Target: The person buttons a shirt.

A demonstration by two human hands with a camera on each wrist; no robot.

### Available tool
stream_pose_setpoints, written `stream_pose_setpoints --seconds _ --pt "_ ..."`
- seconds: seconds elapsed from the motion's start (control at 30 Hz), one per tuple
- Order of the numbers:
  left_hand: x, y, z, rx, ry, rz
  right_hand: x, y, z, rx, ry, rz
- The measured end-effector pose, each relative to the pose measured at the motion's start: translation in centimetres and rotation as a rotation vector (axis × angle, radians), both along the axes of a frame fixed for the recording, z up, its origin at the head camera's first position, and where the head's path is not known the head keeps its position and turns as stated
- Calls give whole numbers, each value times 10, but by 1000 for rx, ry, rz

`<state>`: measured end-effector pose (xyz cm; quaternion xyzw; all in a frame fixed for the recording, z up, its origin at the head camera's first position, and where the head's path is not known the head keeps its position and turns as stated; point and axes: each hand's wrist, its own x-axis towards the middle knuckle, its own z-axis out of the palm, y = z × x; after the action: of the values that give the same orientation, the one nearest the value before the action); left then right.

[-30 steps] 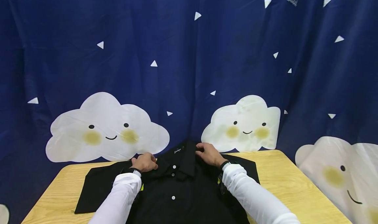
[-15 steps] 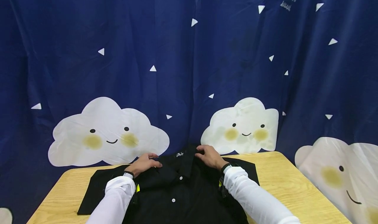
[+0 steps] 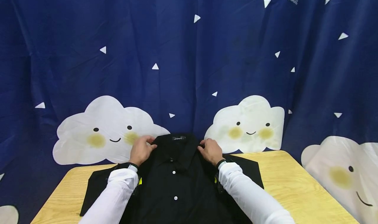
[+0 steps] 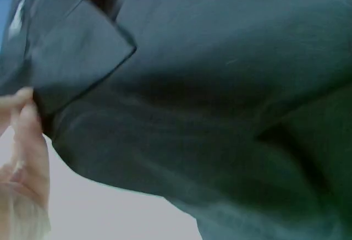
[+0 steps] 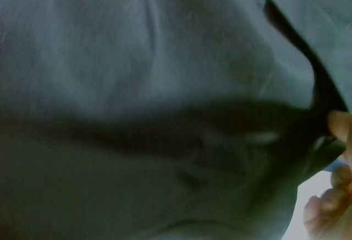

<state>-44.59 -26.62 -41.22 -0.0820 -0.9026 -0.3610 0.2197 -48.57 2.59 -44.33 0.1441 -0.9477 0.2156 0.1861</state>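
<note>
A black short-sleeved button shirt (image 3: 192, 191) lies front up, with white buttons down its middle and a label inside the collar (image 3: 188, 152). My left hand (image 3: 141, 149) pinches the collar's left side between thumb and fingers; in the left wrist view those fingers (image 4: 25, 99) grip the cloth just beside the collar point. On the opposite side my right hand (image 3: 211, 150) pinches the collar edge. The right wrist view shows its fingertips (image 5: 340, 125) at the collar fold. The collar's top is raised against the curtain in the head view.
A light wooden table (image 3: 295, 184) lies under the shirt, its far edge close to a dark blue curtain (image 3: 183, 53) printed with smiling clouds. The shirt's sleeves (image 3: 97, 188) spread out to both sides beneath my forearms.
My left hand has moved from the shirt's shoulder up to the collar and taken hold of it. The collar, earlier slumped and folded on the left, now stands up evenly between both hands.
</note>
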Motion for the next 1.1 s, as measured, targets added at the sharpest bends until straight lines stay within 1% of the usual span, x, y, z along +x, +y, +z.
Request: stream_pose_setpoints --seconds 0.07,0.1,0.13,0.2,0.3,0.4,0.5,0.6,0.63,0.7,0.77,0.87,0.93,1.0,1.1 --pt "-3 7 -9 7 -4 49 0 -3 -1 -24 -94 -64" --pt "-5 8 -13 3 -24 64 -1 -4 -2 -42 -145 -72" --pt "-2 7 -17 3 -47 74 1 -6 -3 -55 -187 -64" --pt "4 1 -22 -8 -96 75 4 -7 -6 -72 -241 -13" --pt "14 -11 -21 5 -140 43 10 -4 -6 -100 -272 79" --pt "28 -27 -14 33 -151 13 17 3 -3 -123 -238 131" --pt "46 -43 -7 20 -171 -9 26 9 -1 -145 -202 202" --pt "67 -58 -9 0 -219 -38 37 10 -2 -142 -178 286" --pt "75 -64 -9 3 -232 -39 41 8 -1 -132 -172 318" --pt "93 -73 -12 6 -257 -22 50 2 0 -107 -164 368" --pt "107 -77 -17 12 -262 -5 60 -1 0 -91 -169 396" --pt "127 -79 -23 3 -263 27 77 -6 2 -96 -214 440" --pt "141 -80 -24 -22 -262 46 87 -9 4 -88 -243 472" --pt "155 -83 -24 -42 -278 59 96 -11 6 -67 -270 517" --pt "174 -87 -24 -51 -314 68 107 -13 7 -2 -285 572"
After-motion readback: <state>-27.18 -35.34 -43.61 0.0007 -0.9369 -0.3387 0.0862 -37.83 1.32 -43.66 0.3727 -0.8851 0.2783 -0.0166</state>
